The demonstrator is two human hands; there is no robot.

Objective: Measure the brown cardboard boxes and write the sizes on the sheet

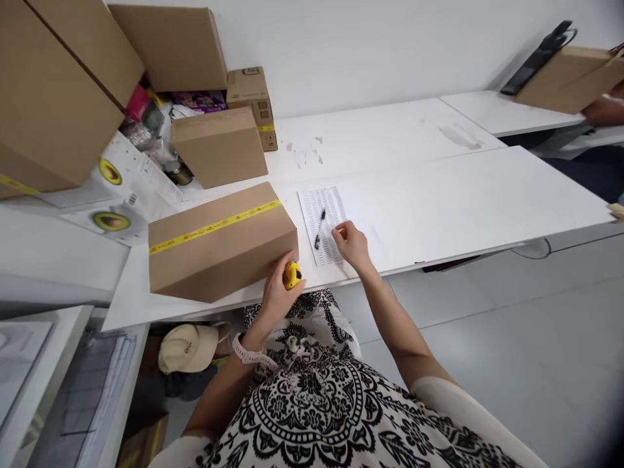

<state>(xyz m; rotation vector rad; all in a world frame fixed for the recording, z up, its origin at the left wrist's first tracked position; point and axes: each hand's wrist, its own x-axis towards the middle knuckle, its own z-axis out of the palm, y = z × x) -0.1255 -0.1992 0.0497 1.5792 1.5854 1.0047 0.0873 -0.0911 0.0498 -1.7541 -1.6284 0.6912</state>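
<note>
Apparent positioning step: left hand (281, 286) curled around tape measure (293, 275) beside the box (221, 244), right hand (351, 244) half-curled over sheet (334, 209), contents unclear, the next move calling for steady alignment.

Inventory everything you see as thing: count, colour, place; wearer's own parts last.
Tabletop: at least 1, white, centre
Taped box: 1, brown with yellow tape, left
Other boxes: several, brown, mostly left
Avocado-printed packaging: at least 1, white, left
Packaged goods: several, mixed colours, upper left
Printed paper: at least 1, white, centre
Pen: 1, black and clear, on paper
Yellow tool: 1, yellow and black, front centre
Shelving: some, white, lower left
Cap: 1, beige, lower left
Long object: 1, black, upper right
Another person: 1, dark clothing, right edge
Clothing: black and white, bottom
Wristband: 1, pale pink, left wrist
Left hand: 1, bare, holding yellow tool
Right hand: 1, bare, over paper
</note>
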